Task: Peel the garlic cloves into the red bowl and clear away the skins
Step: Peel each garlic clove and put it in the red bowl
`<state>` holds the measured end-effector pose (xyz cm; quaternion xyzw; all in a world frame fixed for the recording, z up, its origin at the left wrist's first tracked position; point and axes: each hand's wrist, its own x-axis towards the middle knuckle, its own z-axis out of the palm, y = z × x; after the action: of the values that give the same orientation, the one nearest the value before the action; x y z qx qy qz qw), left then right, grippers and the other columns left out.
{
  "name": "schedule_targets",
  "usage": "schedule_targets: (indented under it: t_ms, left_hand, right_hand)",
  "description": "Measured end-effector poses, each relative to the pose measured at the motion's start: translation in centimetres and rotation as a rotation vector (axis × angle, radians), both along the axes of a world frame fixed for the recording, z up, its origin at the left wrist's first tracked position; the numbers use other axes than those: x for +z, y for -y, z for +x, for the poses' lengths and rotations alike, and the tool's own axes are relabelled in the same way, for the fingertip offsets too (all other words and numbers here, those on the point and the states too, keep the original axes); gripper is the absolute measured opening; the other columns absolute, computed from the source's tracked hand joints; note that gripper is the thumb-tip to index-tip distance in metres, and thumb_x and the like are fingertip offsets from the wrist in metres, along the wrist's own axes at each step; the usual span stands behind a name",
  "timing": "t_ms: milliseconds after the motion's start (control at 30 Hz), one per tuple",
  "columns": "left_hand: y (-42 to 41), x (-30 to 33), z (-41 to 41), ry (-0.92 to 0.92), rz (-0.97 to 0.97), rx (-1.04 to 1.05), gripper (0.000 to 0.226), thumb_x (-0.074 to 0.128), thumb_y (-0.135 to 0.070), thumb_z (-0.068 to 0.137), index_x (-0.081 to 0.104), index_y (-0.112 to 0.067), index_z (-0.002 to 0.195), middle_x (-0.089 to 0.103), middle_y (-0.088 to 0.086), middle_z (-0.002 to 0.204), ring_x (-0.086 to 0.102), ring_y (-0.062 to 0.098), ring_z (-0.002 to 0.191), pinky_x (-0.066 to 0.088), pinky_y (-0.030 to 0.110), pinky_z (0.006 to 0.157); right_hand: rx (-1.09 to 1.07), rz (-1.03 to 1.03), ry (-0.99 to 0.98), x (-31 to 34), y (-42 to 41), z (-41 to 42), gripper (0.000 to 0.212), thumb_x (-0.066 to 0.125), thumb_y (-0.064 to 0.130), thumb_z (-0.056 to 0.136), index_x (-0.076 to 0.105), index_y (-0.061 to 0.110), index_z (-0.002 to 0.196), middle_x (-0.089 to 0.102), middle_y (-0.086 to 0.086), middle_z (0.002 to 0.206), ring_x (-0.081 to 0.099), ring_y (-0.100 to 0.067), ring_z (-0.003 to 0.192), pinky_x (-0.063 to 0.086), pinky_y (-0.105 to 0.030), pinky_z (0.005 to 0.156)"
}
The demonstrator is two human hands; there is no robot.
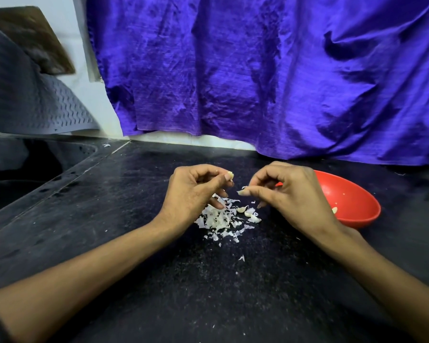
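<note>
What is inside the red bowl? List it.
In the red bowl: one peeled clove and small bits. The right hand covers its left part.

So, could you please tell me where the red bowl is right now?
In the head view the red bowl sits on the dark counter at the right, just behind the right hand, right of the skin pile.

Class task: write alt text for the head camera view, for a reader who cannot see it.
A left hand pinches a pale garlic clove while the right hand pinches a scrap of skin, above a pile of white papery skins on a black stone counter. A red plastic bowl sits right.
</note>
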<state>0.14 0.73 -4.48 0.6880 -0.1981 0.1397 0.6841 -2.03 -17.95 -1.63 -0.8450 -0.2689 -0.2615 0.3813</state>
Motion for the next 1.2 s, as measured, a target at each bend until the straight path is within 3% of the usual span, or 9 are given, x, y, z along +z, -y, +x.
schedule_targets:
  t_ms: [100,267,433,700,800,867,1033,1133,1200]
  left_hand:
    - [0.01,-0.03,-0.02,-0.004,-0.003,-0.004,0.011,0.068,-0.010,0.087,0.074,-0.001,0.090,0.073,0.016,0.080,0.065,0.017,0.061,0.054,0.027,0.048]
    - [0.00,0.06,-0.05,-0.004,-0.006,-0.013,0.007,0.068,-0.010,0.088,0.074,-0.007,0.088,0.072,0.014,0.078,0.065,0.018,0.061,0.054,0.028,0.048]
    - [-0.03,0.05,-0.04,-0.004,-0.006,-0.014,0.008,0.068,-0.010,0.088,0.074,-0.006,0.088,0.073,0.015,0.080,0.065,0.017,0.061,0.055,0.028,0.049]
    - [0.01,0.06,-0.06,0.004,0.010,-0.012,0.009,0.068,-0.009,0.087,0.074,-0.003,0.089,0.073,0.016,0.080,0.064,0.016,0.061,0.055,0.028,0.049]
    - [0.08,0.04,-0.06,-0.002,0.010,-0.014,0.010,0.068,-0.009,0.088,0.074,-0.002,0.089,0.072,0.017,0.081,0.064,0.017,0.060,0.054,0.027,0.048]
    - [0.08,0.07,-0.07,-0.008,0.002,-0.018,0.009,0.068,-0.009,0.088,0.073,-0.002,0.089,0.072,0.016,0.079,0.063,0.016,0.060,0.054,0.027,0.047]
    - [0.16,0.02,-0.20,-0.018,0.019,-0.046,0.012,0.067,-0.008,0.088,0.073,0.001,0.093,0.072,0.015,0.081,0.064,0.016,0.060,0.055,0.028,0.047]
    - [0.20,-0.02,-0.25,-0.028,0.017,-0.067,0.013,0.066,-0.008,0.089,0.072,0.002,0.095,0.073,0.016,0.084,0.064,0.017,0.061,0.055,0.028,0.047]
    - [0.20,0.02,-0.27,-0.025,0.020,-0.077,0.014,0.066,-0.009,0.089,0.072,0.002,0.096,0.073,0.015,0.084,0.064,0.017,0.061,0.055,0.028,0.047]
  right_hand:
    - [0.068,0.032,-0.043,-0.30,0.20,0.38,0.007,0.072,0.006,0.082,0.075,0.012,0.083,0.069,-0.005,0.076,0.068,-0.012,0.062,0.053,-0.015,0.059]
    - [0.097,-0.060,0.001,-0.66,0.11,0.47,0.053,0.044,-0.027,0.078,0.070,0.005,0.111,0.070,-0.006,0.108,0.066,-0.005,0.098,0.055,-0.015,0.077]
    - [0.079,0.095,-0.120,-0.45,0.04,0.28,0.012,0.071,0.024,0.081,0.073,0.021,0.092,0.070,-0.003,0.064,0.067,-0.013,0.053,0.055,-0.022,0.051]
    - [-0.043,-0.027,0.039,-0.47,0.23,0.57,0.011,0.079,0.021,0.078,0.070,0.014,0.077,0.070,0.001,0.071,0.065,-0.009,0.063,0.050,-0.020,0.057]
    - [0.018,-0.110,0.045,-0.62,0.22,0.65,0.047,0.068,-0.011,0.077,0.065,0.020,0.113,0.064,0.002,0.106,0.064,-0.006,0.092,0.053,-0.016,0.077]
    - [0.032,-0.060,-0.036,-0.58,0.11,0.42,0.055,0.070,-0.005,0.080,0.058,0.024,0.125,0.065,0.005,0.108,0.068,-0.005,0.084,0.057,-0.022,0.072]
    - [0.004,0.014,0.003,-0.62,-0.13,0.16,0.003,0.075,0.020,0.082,0.072,0.019,0.084,0.070,0.003,0.076,0.067,-0.009,0.060,0.057,-0.036,0.057]
    - [0.040,0.076,-0.090,-0.46,-0.09,0.25,0.039,0.071,-0.001,0.083,0.062,0.023,0.113,0.069,0.005,0.097,0.069,-0.008,0.065,0.058,-0.028,0.058]
    - [0.048,0.135,-0.147,-0.45,-0.13,0.27,0.031,0.074,0.009,0.082,0.064,0.022,0.108,0.070,0.003,0.080,0.068,-0.012,0.054,0.056,-0.028,0.052]
